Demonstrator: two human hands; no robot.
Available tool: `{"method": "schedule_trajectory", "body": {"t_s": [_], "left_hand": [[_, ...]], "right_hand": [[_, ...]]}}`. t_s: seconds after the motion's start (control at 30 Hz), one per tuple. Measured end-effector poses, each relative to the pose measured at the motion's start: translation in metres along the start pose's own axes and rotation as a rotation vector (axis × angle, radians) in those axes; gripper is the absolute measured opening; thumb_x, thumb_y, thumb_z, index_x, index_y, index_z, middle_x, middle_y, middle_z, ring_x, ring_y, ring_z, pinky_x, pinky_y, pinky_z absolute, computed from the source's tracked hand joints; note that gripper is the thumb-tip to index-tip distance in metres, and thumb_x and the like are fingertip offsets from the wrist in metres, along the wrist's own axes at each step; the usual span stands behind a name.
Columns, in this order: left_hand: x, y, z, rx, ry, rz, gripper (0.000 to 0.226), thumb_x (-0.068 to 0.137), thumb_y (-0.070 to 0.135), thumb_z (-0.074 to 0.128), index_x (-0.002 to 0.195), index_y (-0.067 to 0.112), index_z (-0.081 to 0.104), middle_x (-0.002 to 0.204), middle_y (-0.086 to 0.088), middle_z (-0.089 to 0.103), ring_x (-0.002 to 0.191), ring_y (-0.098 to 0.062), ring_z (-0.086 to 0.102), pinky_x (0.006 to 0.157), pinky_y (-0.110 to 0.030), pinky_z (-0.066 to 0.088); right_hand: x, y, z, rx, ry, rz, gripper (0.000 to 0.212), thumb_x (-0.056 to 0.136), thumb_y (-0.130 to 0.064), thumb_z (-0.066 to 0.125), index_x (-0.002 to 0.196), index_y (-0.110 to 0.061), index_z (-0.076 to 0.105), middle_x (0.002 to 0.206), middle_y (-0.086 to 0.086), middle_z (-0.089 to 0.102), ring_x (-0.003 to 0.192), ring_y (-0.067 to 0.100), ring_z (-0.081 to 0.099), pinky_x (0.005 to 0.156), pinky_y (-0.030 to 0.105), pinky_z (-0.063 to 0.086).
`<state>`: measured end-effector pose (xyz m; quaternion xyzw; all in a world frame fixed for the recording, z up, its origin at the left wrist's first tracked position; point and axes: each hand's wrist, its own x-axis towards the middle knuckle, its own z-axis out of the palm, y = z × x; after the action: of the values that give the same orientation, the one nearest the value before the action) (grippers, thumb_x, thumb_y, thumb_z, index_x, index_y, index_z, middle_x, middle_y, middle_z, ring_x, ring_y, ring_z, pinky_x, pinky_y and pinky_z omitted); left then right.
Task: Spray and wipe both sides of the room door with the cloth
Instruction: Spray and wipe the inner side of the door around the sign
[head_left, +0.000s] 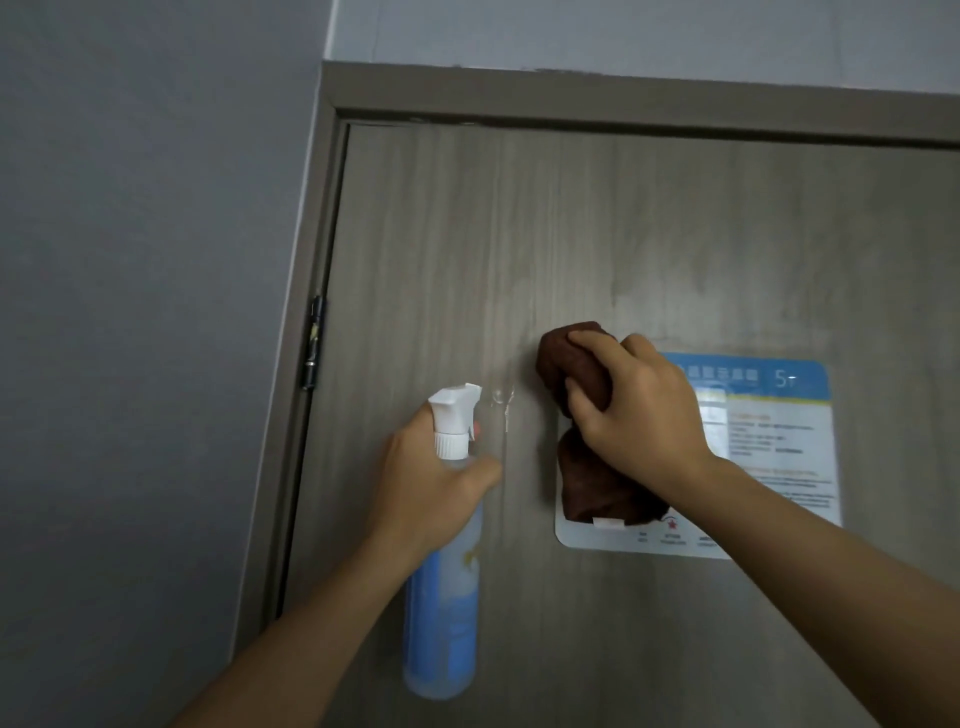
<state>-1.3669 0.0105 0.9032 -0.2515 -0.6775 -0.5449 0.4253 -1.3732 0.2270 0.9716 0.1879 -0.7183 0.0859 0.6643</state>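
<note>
both hands are busy on this face of the grey-brown wood-grain room door (597, 218): the left hand (431, 483) is wrapped around the neck of a clear plastic spray bottle with a white trigger head (451, 415), and the right hand (631, 400) clutches a bunched dark brown cloth (571, 364) pressed to the panel beside a blue-and-white notice sticker (769, 441). wet streaks and droplets near the nozzle suggest spraying is under way and wiping only partly done here. judging from this, the lower panel and the door's other side are still to do.

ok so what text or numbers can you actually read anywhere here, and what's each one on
"5": white figure on the blue top band of the notice stuck to the door; the small mark after it is unclear.
White header characters on that band: too blurred to read.
Body lines and bottom captions of the notice: too small to read.
Spray bottle label: blurred, no readable words.
Cloth tag: blank.
</note>
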Motion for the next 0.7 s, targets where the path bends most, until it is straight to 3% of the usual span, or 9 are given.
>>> {"method": "schedule_trajectory", "body": {"t_s": [0.13,0.27,0.37,0.53,0.7], "left_hand": [[-0.003,-0.003,0.001,0.001,0.011,-0.026,0.021,0.073,-0.002,0.075,0.088,0.011,0.068,0.069,-0.003,0.065,0.054,-0.001,0.056,0.050,-0.014,0.043],[-0.008,-0.016,-0.001,-0.042,-0.012,-0.076,0.032,0.075,-0.008,0.074,0.099,0.014,0.070,0.071,0.005,0.064,0.055,0.002,0.057,0.050,-0.012,0.043],[-0.010,-0.029,-0.004,-0.100,-0.028,-0.105,0.029,0.075,-0.008,0.074,0.099,0.007,0.070,0.072,-0.005,0.062,0.057,-0.005,0.056,0.052,-0.016,0.045],[-0.008,-0.047,-0.007,-0.165,-0.024,-0.133,0.042,0.061,0.012,0.069,0.102,0.004,0.070,0.083,-0.023,0.064,0.064,-0.013,0.057,0.056,-0.022,0.047],[-0.002,-0.057,-0.011,-0.210,-0.008,-0.145,0.039,0.060,0.011,0.070,0.098,0.015,0.075,0.083,-0.011,0.070,0.068,-0.009,0.062,0.061,-0.021,0.051]], "right_hand": [[0.005,0.002,0.006,-0.004,-0.024,-0.024,0.051,0.087,-0.032,0.072,0.136,-0.023,0.061,0.093,0.007,0.059,0.077,0.031,0.061,0.070,0.043,0.052],[0.014,-0.003,0.021,-0.076,-0.034,-0.123,0.052,0.087,-0.036,0.070,0.136,-0.022,0.062,0.093,0.007,0.058,0.080,0.032,0.060,0.073,0.042,0.048],[0.027,-0.008,0.035,-0.156,-0.021,-0.165,0.050,0.087,-0.034,0.072,0.134,-0.021,0.062,0.093,0.009,0.060,0.081,0.033,0.060,0.073,0.044,0.046],[0.037,-0.011,0.054,-0.310,-0.035,-0.179,0.042,0.090,-0.037,0.068,0.128,-0.019,0.065,0.091,0.010,0.061,0.076,0.033,0.059,0.071,0.041,0.041],[0.014,-0.023,0.057,-0.342,-0.088,-0.232,0.044,0.086,-0.039,0.066,0.125,-0.019,0.063,0.092,0.011,0.061,0.074,0.035,0.059,0.071,0.042,0.042]]}}
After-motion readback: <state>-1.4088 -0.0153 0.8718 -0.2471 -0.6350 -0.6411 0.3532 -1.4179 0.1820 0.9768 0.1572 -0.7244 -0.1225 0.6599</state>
